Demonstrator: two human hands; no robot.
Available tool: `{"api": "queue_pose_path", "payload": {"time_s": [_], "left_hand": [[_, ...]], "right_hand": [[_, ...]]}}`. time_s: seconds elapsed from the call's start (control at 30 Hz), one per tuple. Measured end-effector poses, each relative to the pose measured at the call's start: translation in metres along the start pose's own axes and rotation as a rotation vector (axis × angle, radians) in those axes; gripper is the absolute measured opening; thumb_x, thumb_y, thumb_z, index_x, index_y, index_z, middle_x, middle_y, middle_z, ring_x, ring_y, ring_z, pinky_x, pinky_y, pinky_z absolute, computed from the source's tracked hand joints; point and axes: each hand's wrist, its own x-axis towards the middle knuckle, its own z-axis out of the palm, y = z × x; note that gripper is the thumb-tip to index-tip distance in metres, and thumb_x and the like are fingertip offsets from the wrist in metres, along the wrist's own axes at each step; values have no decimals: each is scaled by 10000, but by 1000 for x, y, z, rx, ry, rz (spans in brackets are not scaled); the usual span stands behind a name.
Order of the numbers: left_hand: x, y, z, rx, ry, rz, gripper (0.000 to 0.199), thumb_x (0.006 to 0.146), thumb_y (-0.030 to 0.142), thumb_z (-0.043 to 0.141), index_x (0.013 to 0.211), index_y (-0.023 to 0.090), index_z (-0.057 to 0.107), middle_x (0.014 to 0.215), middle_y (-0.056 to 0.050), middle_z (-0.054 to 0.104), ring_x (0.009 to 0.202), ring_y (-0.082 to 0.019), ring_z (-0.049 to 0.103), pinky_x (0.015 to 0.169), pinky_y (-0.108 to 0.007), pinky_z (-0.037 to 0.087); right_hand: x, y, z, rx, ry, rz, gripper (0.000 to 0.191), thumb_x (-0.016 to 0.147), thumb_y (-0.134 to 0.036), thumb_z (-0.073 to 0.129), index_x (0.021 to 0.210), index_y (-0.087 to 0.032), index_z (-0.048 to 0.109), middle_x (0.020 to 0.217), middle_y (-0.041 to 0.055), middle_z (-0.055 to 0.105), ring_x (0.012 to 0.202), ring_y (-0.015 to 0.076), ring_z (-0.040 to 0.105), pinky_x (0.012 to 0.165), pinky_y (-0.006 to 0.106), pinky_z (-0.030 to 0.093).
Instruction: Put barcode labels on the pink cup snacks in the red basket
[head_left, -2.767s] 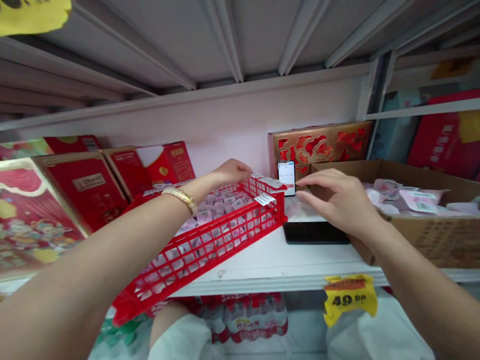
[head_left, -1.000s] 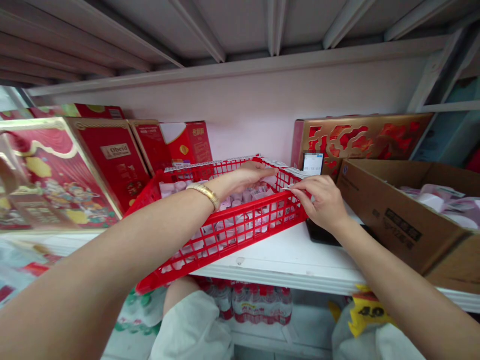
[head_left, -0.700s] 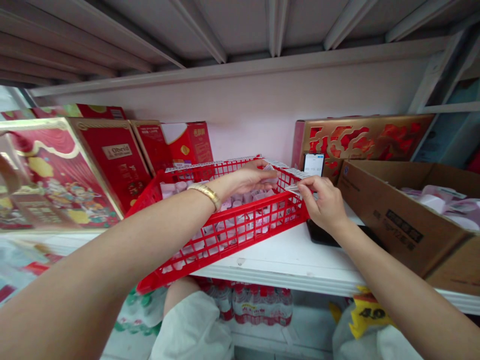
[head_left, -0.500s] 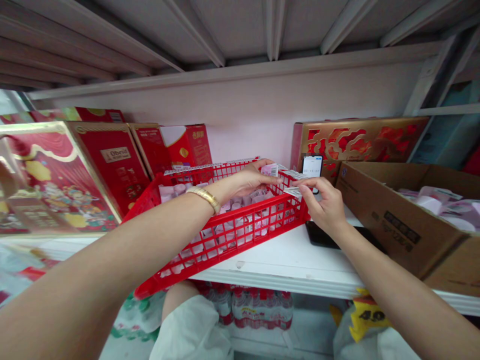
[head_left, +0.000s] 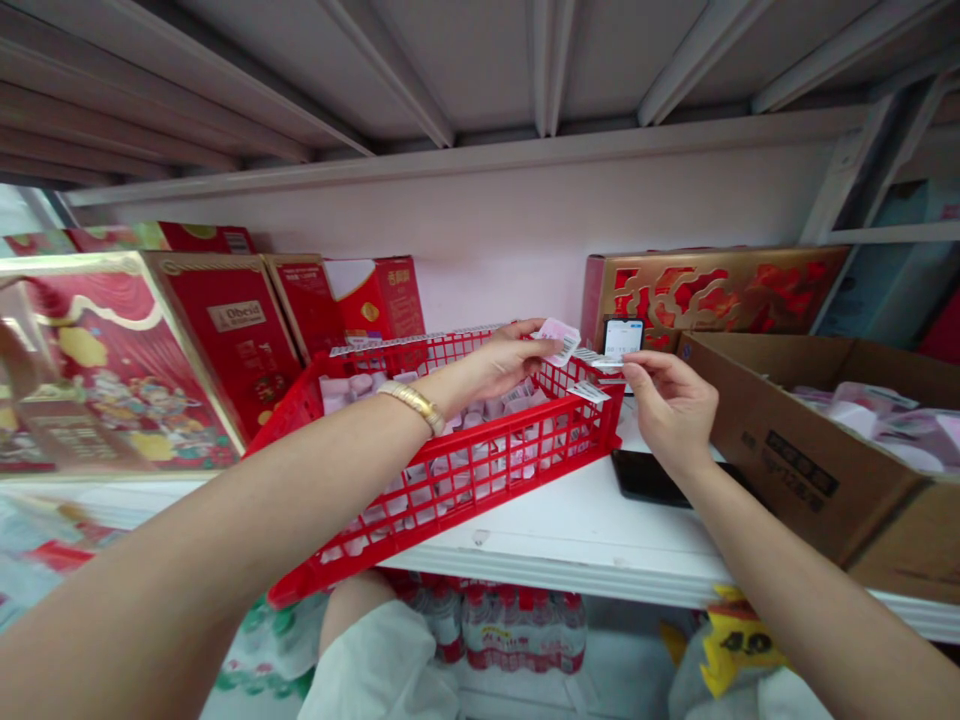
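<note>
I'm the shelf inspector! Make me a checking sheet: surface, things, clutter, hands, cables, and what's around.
Surface: white shelf, small mark near its front edge.
Things: red plastic lattice basket holding small pink packs.
Clutter: flat black device; upright lit phone; open brown cardboard box.
Left hand: holding a small pink barcoded pack.
Right hand: fingertips at a white barcode label; grip unclear.
Cables: nothing seen.
Surroundings: red gift boxes to the left; red-capped clear bottles below.

I count one red basket (head_left: 517, 415), one open carton (head_left: 780, 465), one lit phone (head_left: 623, 337), one bracelet (head_left: 415, 403).
</note>
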Motion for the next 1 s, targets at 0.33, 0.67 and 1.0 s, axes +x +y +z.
{"api": "queue_pose_path", "payload": {"time_s": [0.33, 0.67, 1.0], "left_hand": [[-3, 3, 5, -58, 59, 18, 189, 814, 13, 637, 939, 154, 624, 839, -21, 656, 719, -108, 633, 709, -247, 500], [-5, 1, 8, 87, -94, 32, 186, 763, 19, 667, 914, 118, 709, 811, -36, 702, 729, -110, 648, 788, -293, 502], [-5, 1, 10, 109, -74, 17, 97, 795, 69, 706, 876, 118, 730, 779, -38, 716, 728, -117, 670, 789, -313, 531]], "right_hand": [[3, 2, 2, -13, 8, 52, 207, 799, -344, 724, 955, -214, 762, 882, 54, 776, 733, 194, 695, 742, 367, 574], [19, -6, 16, -33, -53, 37, 195, 806, -371, 710, 897, -212, 779, 866, 50, 783, 709, 190, 699, 691, 339, 581], [28, -12, 16, -168, -174, -151, 121, 838, -314, 677, 850, -252, 781, 844, 33, 778, 797, 212, 701, 766, 371, 563]]}}
